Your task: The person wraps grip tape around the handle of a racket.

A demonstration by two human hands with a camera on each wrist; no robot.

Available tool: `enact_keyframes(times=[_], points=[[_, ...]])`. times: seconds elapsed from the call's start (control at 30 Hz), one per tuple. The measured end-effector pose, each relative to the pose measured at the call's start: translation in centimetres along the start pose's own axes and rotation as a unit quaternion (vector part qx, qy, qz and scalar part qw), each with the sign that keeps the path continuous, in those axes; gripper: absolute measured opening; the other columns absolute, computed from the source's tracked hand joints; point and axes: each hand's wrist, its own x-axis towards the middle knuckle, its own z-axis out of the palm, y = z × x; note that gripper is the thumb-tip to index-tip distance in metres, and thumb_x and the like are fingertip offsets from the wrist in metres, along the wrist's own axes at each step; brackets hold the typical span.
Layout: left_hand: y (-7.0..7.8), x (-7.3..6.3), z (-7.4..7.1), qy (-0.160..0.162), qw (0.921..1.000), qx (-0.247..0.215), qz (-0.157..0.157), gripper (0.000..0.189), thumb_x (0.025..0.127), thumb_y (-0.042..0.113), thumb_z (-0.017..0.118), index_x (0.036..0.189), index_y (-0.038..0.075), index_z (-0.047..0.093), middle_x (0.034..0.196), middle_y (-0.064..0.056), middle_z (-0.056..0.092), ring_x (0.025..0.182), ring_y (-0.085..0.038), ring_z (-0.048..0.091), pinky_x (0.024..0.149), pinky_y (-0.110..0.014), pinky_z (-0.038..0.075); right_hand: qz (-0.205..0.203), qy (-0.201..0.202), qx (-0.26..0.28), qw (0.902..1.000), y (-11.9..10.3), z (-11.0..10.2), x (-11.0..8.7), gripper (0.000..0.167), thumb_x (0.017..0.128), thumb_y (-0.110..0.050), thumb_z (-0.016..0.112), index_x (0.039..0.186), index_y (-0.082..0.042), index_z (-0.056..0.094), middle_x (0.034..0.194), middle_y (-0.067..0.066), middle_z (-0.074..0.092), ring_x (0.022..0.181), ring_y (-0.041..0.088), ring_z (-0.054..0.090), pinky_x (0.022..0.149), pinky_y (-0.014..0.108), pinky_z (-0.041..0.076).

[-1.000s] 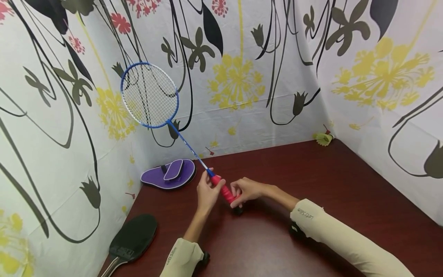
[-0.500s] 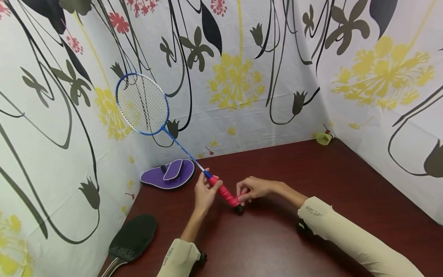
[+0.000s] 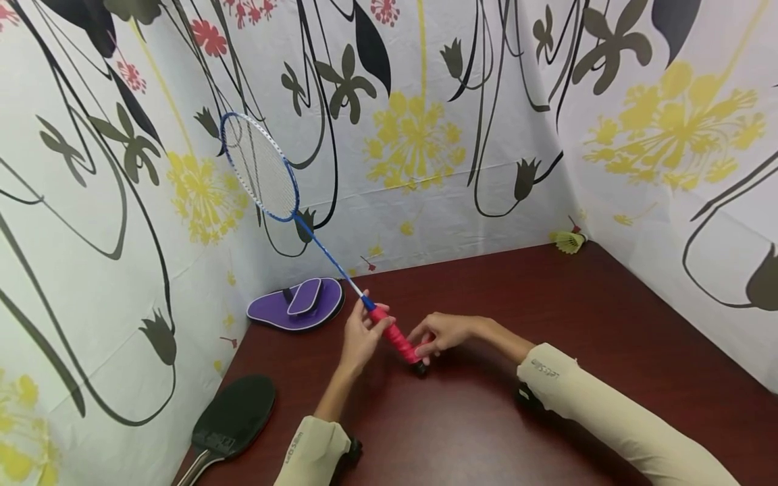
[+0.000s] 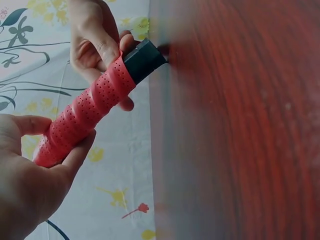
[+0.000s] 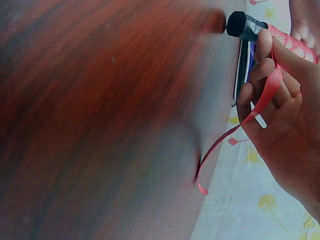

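A blue and white badminton racket (image 3: 261,169) is held tilted above the table, its head up to the left. My left hand (image 3: 358,344) grips the upper handle between thumb and fingers. Pink-red perforated grip tape (image 4: 82,115) winds round the handle in overlapping turns. Past the tape, the black butt end (image 4: 143,61) is bare. Close to that end, my right hand (image 3: 446,332) pinches the tape between thumb and forefinger. From there a loose tape tail (image 5: 267,92) runs across the right fingers and hangs down, its tip curling over the table in the right wrist view.
On the dark red table (image 3: 486,418), a purple paddle case (image 3: 296,305) lies at the back left. A black table tennis paddle (image 3: 234,418) lies at the left edge. A yellow shuttlecock (image 3: 568,241) sits in the far right corner. Flower-patterned cloth (image 3: 419,223) walls the table in.
The racket has turned on its axis, so its head shows narrower. My right hand swung slightly away from the handle, then came back against it, pinching the tape. The left hand keeps its grip.
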Motion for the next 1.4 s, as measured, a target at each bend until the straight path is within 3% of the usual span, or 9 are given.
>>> enact_keyframes(times=[0.23,0.33,0.43,0.53,0.63,0.8,0.93,1.2,1.4], points=[[0.0,-0.1,0.0,-0.018,0.9998,0.009,0.0,0.086,0.094,-0.01,0.062,0.165,0.002,0.015,0.126,-0.023,0.068,0.112,-0.043,0.069,0.084,-0.022,0.057,0.002,0.006,-0.002,1.0,-0.3,0.6,0.3,0.025,0.101,-0.029,0.07,0.123,-0.016,0.072,0.078,-0.002,0.077,0.067,0.015,0.067,0.062,0.024,0.055],[0.8,-0.5,-0.1,-0.01,0.9993,0.035,0.006,0.083,0.092,-0.012,0.061,0.163,-0.001,0.021,0.127,-0.025,0.068,0.114,-0.045,0.067,0.086,-0.022,0.055,-0.001,0.015,-0.011,0.9998,-0.4,0.9,0.4,0.019,0.1,-0.031,0.072,0.115,-0.02,0.072,0.077,-0.003,0.076,0.064,0.014,0.066,0.06,0.023,0.054],[1.1,-0.7,-0.2,0.0,0.998,0.063,0.012,0.077,0.092,-0.01,0.063,0.161,-0.002,0.029,0.126,-0.025,0.07,0.117,-0.043,0.066,0.094,-0.032,0.054,-0.006,0.022,-0.019,0.9996,-0.4,1.2,0.6,0.017,0.099,-0.033,0.073,0.109,-0.02,0.07,0.075,-0.003,0.075,0.063,0.013,0.067,0.059,0.023,0.054],[0.5,-0.6,-0.3,0.015,0.997,0.074,0.015,0.073,0.093,-0.007,0.064,0.16,0.002,0.035,0.126,-0.022,0.071,0.122,-0.04,0.064,0.103,-0.046,0.052,-0.009,0.029,-0.022,0.9993,-0.5,1.4,0.8,0.019,0.098,-0.034,0.074,0.105,-0.018,0.068,0.074,-0.003,0.075,0.062,0.013,0.068,0.059,0.025,0.056],[-0.4,-0.4,-0.5,0.032,0.9964,0.075,0.021,0.07,0.093,-0.005,0.066,0.158,0.006,0.042,0.125,-0.017,0.072,0.122,-0.038,0.065,0.103,-0.053,0.05,-0.009,0.036,-0.024,0.999,-0.6,1.6,1.0,0.019,0.097,-0.033,0.075,0.103,-0.017,0.066,0.073,-0.002,0.074,0.061,0.012,0.068,0.058,0.026,0.057],[-1.1,-0.3,-0.9,0.041,0.9948,0.08,0.047,0.068,0.09,0.0,0.075,0.152,0.009,0.05,0.123,-0.01,0.075,0.117,-0.03,0.07,0.1,-0.051,0.052,-0.014,0.048,-0.026,0.9984,-0.7,1.7,1.2,0.022,0.095,-0.031,0.078,0.101,-0.015,0.064,0.072,-0.004,0.074,0.058,0.013,0.068,0.055,0.027,0.058],[-1.1,-0.4,-0.9,0.038,0.9931,0.09,0.065,0.067,0.09,0.007,0.081,0.149,0.009,0.051,0.123,-0.009,0.075,0.117,-0.032,0.07,0.101,-0.047,0.053,-0.025,0.056,-0.027,0.9978,-0.9,1.9,1.6,0.028,0.093,-0.031,0.08,0.098,-0.01,0.063,0.069,-0.005,0.073,0.054,0.017,0.067,0.052,0.027,0.056],[-1.0,-0.3,-0.6,0.035,0.9918,0.084,0.09,0.071,0.088,0.006,0.083,0.151,0.004,0.049,0.117,-0.021,0.074,0.107,-0.036,0.073,0.098,-0.045,0.056,-0.041,0.081,-0.047,0.9948,-0.7,2.0,1.8,0.033,0.087,-0.034,0.086,0.093,-0.009,0.064,0.061,-0.009,0.069,0.048,0.016,0.065,0.047,0.031,0.056],[2.1,-1.3,-0.3,0.026,0.9923,0.065,0.102,0.069,0.087,-0.006,0.08,0.148,-0.01,0.047,0.109,-0.035,0.07,0.101,-0.048,0.072,0.097,-0.059,0.053,-0.048,0.054,-0.03,0.9969,-0.1,1.2,0.8,0.017,0.093,-0.03,0.08,0.1,-0.017,0.071,0.07,-0.003,0.074,0.057,0.025,0.07,0.054,0.037,0.059]])
